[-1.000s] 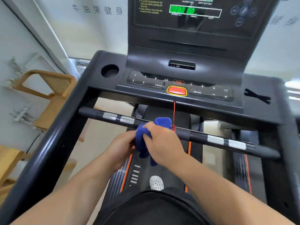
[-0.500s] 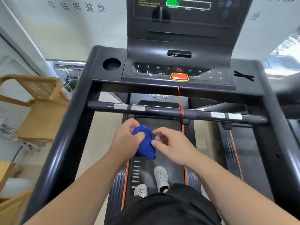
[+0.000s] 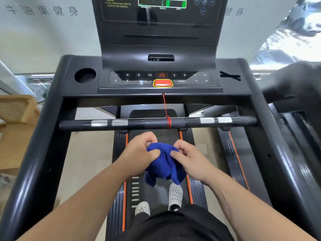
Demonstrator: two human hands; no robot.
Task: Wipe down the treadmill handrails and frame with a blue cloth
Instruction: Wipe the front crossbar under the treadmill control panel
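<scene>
Centre of frame, lower half: both hands meet over the running belt (image 3: 154,134), each gripping the blue cloth (image 3: 164,164). The left hand (image 3: 139,153) has its fingers curled in, pinching the upper left edge of the cloth. The right hand (image 3: 190,158) has its fingers bent inward, with the thumb and fingertips pressed into the upper right of the cloth. The cloth is bunched between the two hands and its lower folds hang free, above the white perforated shoes (image 3: 175,195) at lower centre.

The cloth touches no part of the treadmill. It sits below the front crossbar (image 3: 191,121) and apart from it. The crossbar runs horizontally across mid-frame and carries silver sensor patches (image 3: 109,122) left and right of centre. A red cord (image 3: 165,108) drops from under the console and is wound around the bar just right of centre.

Upper centre: the control panel (image 3: 160,78) shows number keys, a MODE label and a red stop button (image 3: 163,83) ringed in yellow. A round cup recess (image 3: 85,75) sits to its left. The display (image 3: 161,9) above is lit green, its text too blurred to read.

The left side rail (image 3: 40,153) runs from upper left to lower left of frame, glossy black. The right side rail (image 3: 281,162) mirrors it. A wooden chair (image 3: 15,112) stands at the left edge, beyond the rail.
</scene>
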